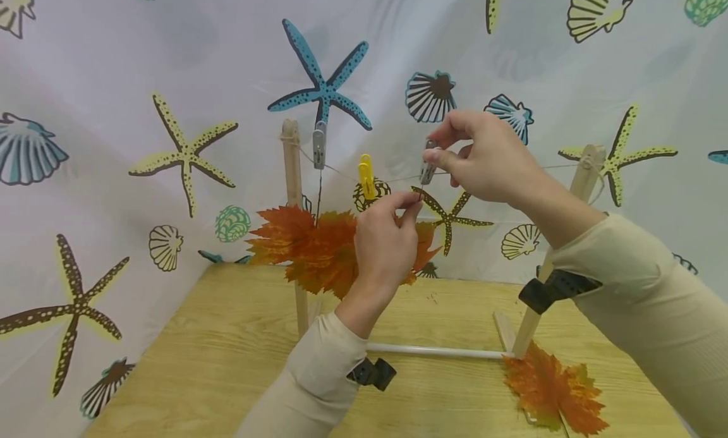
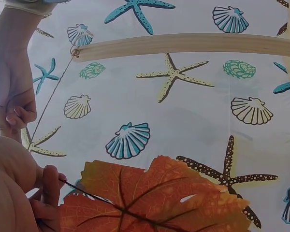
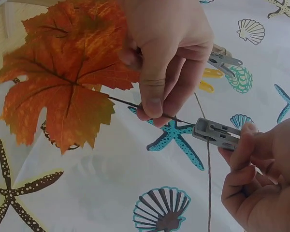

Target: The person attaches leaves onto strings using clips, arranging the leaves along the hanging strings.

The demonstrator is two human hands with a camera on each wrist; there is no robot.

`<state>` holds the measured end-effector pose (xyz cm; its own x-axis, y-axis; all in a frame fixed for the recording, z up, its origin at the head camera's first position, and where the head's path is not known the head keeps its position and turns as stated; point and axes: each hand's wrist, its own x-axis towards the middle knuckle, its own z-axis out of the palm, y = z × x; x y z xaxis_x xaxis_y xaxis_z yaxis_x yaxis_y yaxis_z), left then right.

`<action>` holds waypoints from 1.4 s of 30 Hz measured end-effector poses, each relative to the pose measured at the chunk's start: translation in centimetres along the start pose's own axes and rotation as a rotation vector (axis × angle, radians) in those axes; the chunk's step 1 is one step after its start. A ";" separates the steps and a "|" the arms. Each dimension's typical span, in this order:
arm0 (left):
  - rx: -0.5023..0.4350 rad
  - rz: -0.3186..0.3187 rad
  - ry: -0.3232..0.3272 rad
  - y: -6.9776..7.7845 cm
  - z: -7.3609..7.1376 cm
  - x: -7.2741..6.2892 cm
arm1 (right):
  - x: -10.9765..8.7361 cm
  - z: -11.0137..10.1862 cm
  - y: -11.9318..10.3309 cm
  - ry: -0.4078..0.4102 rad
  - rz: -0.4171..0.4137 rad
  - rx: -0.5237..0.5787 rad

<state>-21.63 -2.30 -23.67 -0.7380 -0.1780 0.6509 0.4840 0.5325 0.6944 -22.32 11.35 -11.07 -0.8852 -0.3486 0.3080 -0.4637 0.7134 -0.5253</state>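
My left hand (image 1: 388, 239) pinches the dark stem (image 3: 123, 101) of an orange maple leaf (image 3: 63, 87) between thumb and fingertip. Just above it, my right hand (image 1: 486, 157) grips the handles of a grey clothespin (image 3: 215, 134). In the right wrist view the clothespin's nose sits at the string (image 3: 209, 183) and the stem's end. To the left, another grey clothespin (image 1: 320, 145) holds a second leaf (image 1: 290, 236) by its stem on the string. A yellow clothespin (image 1: 366, 176) hangs on the string between the grey ones; the left hand partly hides the leaves behind it.
The string runs between a left wooden post (image 1: 292, 166) and a right wooden post (image 1: 586, 179). A white rod (image 1: 438, 351) joins the stand low down. One more maple leaf (image 1: 554, 387) lies on the wooden table (image 1: 227, 356) by the right post. Behind hangs a shell-and-starfish cloth (image 1: 102, 191).
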 end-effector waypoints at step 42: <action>0.007 -0.045 -0.140 -1.4 -1.3 -1.2 | -0.7 1.0 1.4 -0.099 0.050 0.005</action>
<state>-20.78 -3.94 -25.07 -0.8174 -0.0849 0.5697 0.4459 0.5327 0.7193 -22.39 12.01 -12.80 -0.9062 -0.3714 0.2018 -0.4193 0.7286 -0.5417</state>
